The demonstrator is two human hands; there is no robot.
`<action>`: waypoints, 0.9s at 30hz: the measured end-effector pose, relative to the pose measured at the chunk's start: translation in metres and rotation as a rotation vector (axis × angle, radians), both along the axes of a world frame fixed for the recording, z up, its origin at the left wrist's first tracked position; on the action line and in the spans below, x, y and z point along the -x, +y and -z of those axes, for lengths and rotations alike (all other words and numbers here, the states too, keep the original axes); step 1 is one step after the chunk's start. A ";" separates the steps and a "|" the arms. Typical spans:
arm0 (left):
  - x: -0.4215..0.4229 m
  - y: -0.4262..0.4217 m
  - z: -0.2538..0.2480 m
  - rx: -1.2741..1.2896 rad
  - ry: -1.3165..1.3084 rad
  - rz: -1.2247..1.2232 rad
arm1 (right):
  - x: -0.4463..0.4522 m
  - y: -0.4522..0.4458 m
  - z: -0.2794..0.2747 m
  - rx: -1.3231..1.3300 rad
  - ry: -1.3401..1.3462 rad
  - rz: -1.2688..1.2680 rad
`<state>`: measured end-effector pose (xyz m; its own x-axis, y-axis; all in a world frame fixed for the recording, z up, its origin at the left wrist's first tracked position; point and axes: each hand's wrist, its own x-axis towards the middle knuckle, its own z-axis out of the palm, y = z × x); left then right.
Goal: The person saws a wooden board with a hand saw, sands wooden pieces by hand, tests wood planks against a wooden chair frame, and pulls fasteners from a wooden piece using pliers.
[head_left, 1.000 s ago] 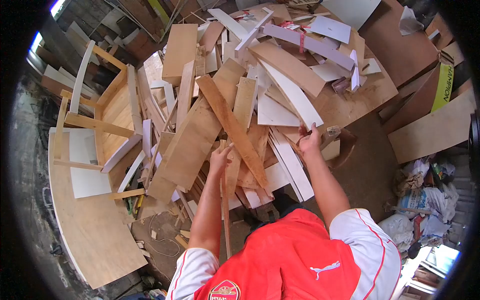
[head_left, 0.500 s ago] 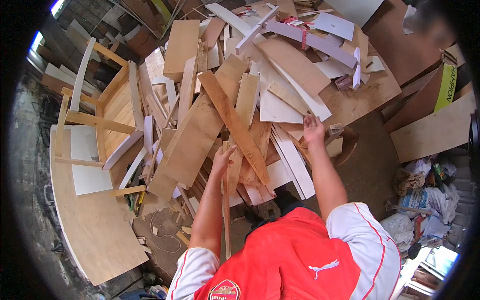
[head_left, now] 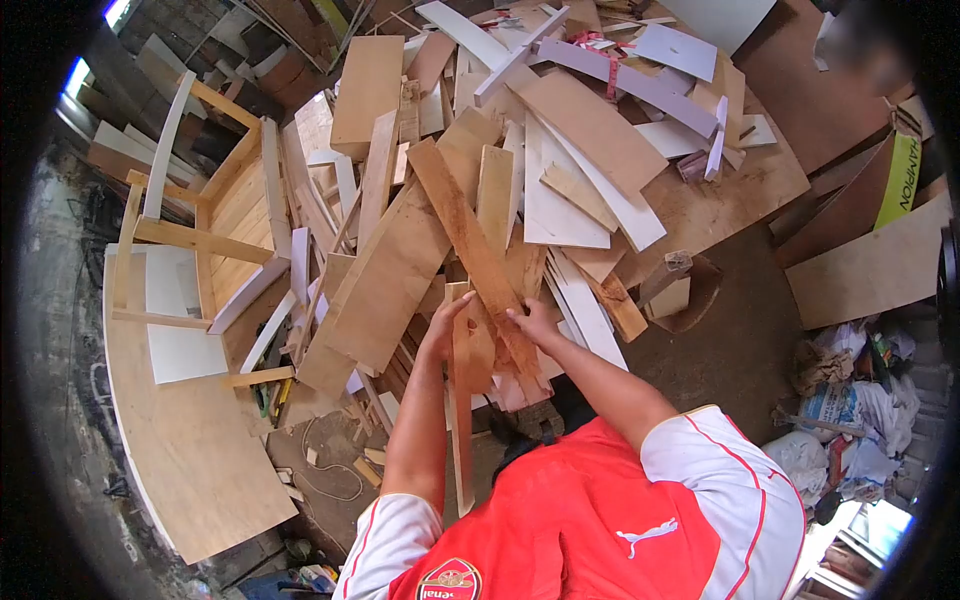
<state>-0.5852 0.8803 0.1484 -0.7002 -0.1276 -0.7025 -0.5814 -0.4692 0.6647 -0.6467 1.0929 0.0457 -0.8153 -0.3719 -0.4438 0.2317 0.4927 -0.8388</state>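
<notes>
Low in the middle of the wood pile, my left hand (head_left: 441, 326) is closed around a narrow wooden strip (head_left: 460, 420), which hangs down toward my body. My right hand (head_left: 534, 326) grips the right edge of a rough brown plank (head_left: 462, 232), with the thumb on its upper face and the other fingers partly hidden. This plank slants across the pile from upper left to lower right. Behind it lie a wide pale board (head_left: 385, 290) and a shorter light board (head_left: 494, 190).
A wooden frame (head_left: 190, 235) stands on a curved plywood sheet (head_left: 200, 450) at the left. White boards (head_left: 568, 200) and purple-edged strips (head_left: 630, 80) lie on the pile's right half. Plastic bags (head_left: 855, 405) sit at the right, and a cord (head_left: 335, 495) lies on the floor.
My right hand has come left and down from the white boards to the brown plank. The left hand stays nearly in place, and the narrow strip has turned slightly.
</notes>
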 end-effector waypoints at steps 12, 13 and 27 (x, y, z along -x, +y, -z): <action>-0.010 0.014 -0.031 0.094 0.125 0.082 | 0.035 0.072 0.010 0.162 0.308 0.602; -0.013 0.010 -0.032 0.137 0.165 0.046 | 0.045 0.072 0.011 0.173 0.285 0.646; -0.172 -0.159 -0.119 0.566 0.241 -0.657 | -0.006 -0.176 -0.146 -0.013 0.829 -0.517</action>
